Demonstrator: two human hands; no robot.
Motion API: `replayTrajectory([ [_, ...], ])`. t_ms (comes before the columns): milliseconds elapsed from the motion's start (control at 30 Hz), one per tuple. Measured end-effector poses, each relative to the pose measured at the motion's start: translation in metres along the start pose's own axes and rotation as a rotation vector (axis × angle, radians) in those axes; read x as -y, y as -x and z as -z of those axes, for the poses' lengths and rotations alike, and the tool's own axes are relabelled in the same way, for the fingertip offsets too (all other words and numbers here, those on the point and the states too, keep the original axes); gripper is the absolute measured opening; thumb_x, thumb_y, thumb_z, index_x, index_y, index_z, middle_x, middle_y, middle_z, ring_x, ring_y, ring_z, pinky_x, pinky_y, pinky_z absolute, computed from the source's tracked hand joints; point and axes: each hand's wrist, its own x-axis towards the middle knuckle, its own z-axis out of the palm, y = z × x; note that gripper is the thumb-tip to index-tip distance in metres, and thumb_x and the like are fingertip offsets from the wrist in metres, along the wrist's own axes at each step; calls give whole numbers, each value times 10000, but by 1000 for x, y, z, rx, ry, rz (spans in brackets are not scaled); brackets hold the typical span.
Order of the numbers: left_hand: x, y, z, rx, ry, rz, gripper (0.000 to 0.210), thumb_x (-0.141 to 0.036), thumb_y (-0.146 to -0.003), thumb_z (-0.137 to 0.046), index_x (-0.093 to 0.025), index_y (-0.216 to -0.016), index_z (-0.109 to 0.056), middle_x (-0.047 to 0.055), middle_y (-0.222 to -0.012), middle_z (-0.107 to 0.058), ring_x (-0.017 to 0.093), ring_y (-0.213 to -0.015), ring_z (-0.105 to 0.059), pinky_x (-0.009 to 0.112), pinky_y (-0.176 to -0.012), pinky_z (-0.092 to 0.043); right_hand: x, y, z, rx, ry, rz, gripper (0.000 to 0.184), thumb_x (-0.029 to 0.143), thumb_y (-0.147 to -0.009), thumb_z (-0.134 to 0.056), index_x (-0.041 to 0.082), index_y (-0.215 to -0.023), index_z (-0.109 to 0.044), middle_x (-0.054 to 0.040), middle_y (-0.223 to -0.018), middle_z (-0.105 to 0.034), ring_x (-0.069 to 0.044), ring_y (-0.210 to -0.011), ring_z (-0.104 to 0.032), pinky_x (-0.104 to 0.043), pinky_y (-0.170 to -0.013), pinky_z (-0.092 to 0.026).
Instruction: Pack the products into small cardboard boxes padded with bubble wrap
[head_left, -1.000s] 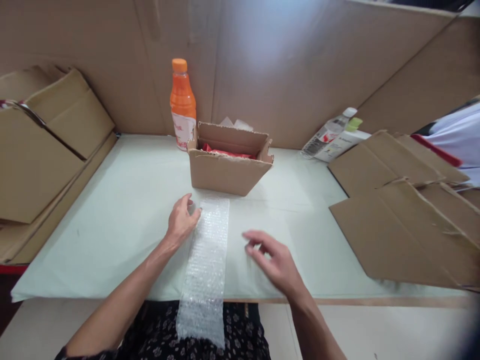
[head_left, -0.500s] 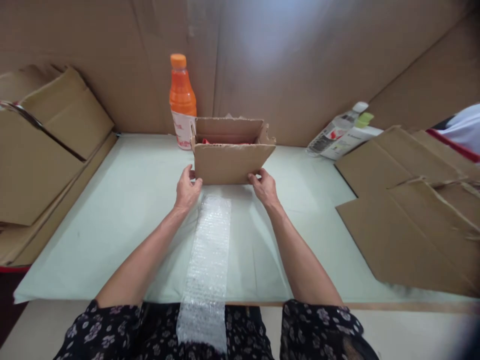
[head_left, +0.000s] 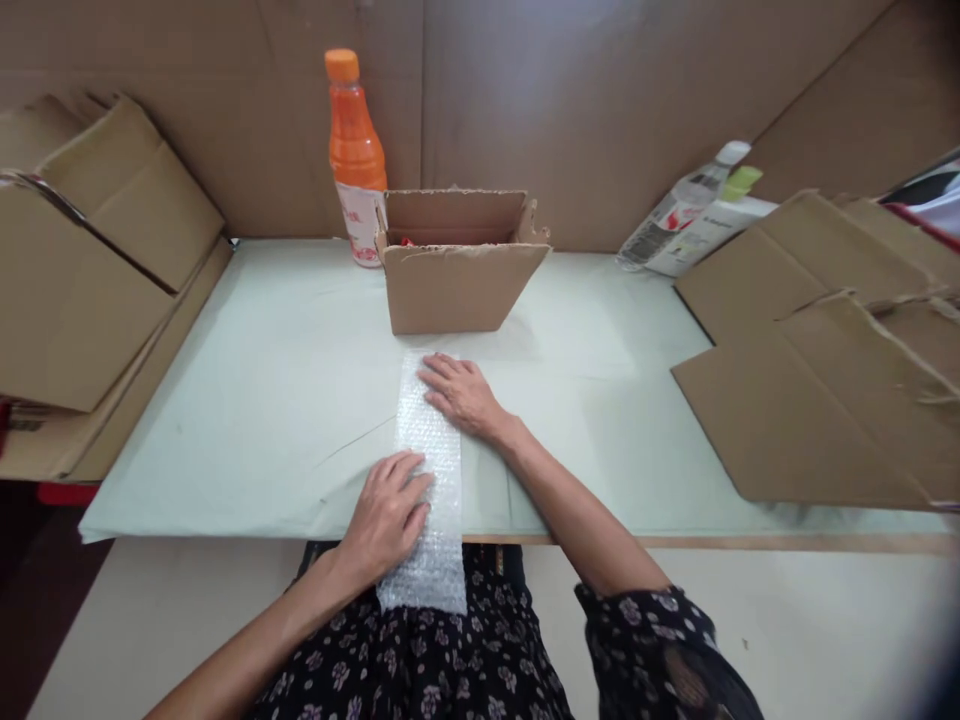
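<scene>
A long strip of bubble wrap (head_left: 430, 440) lies on the pale green table cover, its near end hanging over the front edge towards my lap. My right hand (head_left: 463, 395) rests on the strip near its far end, fingers stretched out and pointing left. Closer to me, my left hand (head_left: 390, 505) lies over the strip's left side with its fingers apart. Just beyond the bubble wrap stands a small open cardboard box (head_left: 454, 290). A bit of something red shows inside the box; the rest of its contents is hidden.
A bottle of orange drink (head_left: 355, 160) stands behind the box on the left. At the back right a clear bottle (head_left: 679, 215) leans beside a white carton (head_left: 709, 235). Flattened cardboard boxes (head_left: 825, 420) lie right; more cardboard (head_left: 75, 290) is stacked left.
Both hands have let go of the small cardboard box and come back towards me onto the bubble wrap. The view has tilted slightly downward.
</scene>
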Motion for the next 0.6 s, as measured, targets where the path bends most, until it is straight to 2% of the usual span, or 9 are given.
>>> replayTrajectory([
  [67, -1, -1, 1, -13, 42, 23, 317, -102, -848, -580, -163, -1148, -662, 149, -1319, -617, 321, -1250, -525, 546, -1038, -469, -5, 4, 10, -36, 6, -49, 392, 252, -993, -503, 160, -1370, -557, -138, -1510, -499, -298, -1417, -422, -504, -1094, -371],
  [100, 1, 0, 3, -33, 78, 31, 307, -111, -856, -577, -166, -1145, -665, 149, -1318, -618, 316, -1242, -534, 541, -1032, -476, -4, 16, 16, -66, 9, -57, 400, 217, -980, -506, 162, -1374, -552, -145, -1508, -499, -295, -1410, -431, -506, -1089, -375],
  [167, 6, 6, 11, -87, 167, 50, 296, -116, -886, -549, -176, -1152, -666, 141, -1319, -620, 288, -1227, -555, 511, -1017, -495, 5, 56, 26, -102, 12, -13, 457, 145, -923, -537, 175, -1378, -544, -147, -1519, -482, -296, -1399, -442, -513, -1069, -397],
  [233, 14, 17, 21, -130, 255, 72, 307, -104, -915, -511, -196, -1165, -663, 120, -1277, -647, 248, -1192, -581, 463, -992, -516, 25, 110, 31, -66, 1, 86, 573, 85, -852, -565, 193, -1412, -512, -133, -1539, -459, -298, -1403, -433, -516, -1054, -418],
  [300, 22, 31, 29, -140, 321, 89, 336, -82, -923, -492, -224, -1175, -663, 86, -1198, -685, 218, -1154, -600, 427, -975, -524, 51, 162, 25, -8, 2, 131, 648, 56, -843, -551, 220, -1463, -459, -116, -1548, -451, -299, -1430, -397, -544, -1076, -404],
  [367, 28, 44, 35, -122, 368, 99, 388, -46, -908, -470, -246, -1177, -666, 60, -1150, -705, 204, -1146, -602, 415, -986, -518, 77, 195, 10, 12, -13, 167, 627, 56, -866, -539, 230, -1464, -466, -114, -1535, -468, -294, -1428, -402, -536, -1086, -403],
  [433, 29, 53, 39, -77, 408, 98, 482, 2, -863, -429, -256, -1198, -661, 49, -1171, -702, 201, -1185, -588, 419, -1028, -499, 98, 203, -9, -66, -75, 180, 536, 67, -892, -526, 228, -1403, -533, -113, -1429, -581, -282, -1351, -491, -502, -1046, -439],
  [500, 25, 56, 43, -6, 455, 111, 587, 30, -794, -395, -256, -1245, -641, 50, -1236, -679, 202, -1232, -572, 420, -1069, -475, 109, 192, -23, -242, -200, 112, 408, 70, -912, -499, 223, -1269, -623, -88, -1179, -721, -244, -1141, -625, -441, -938, -490],
  [600, 14, 52, 46, 85, 516, 240, 666, 3, -739, -408, -250, -1330, -584, 61, -1300, -647, 205, -1218, -585, 381, -1043, -487, 109, 162, -30, -424, -385, -178, 223, 146, -940, -514, 211, -1069, -684, -48, -864, -739, -199, -816, -659, -354, -744, -512],
])
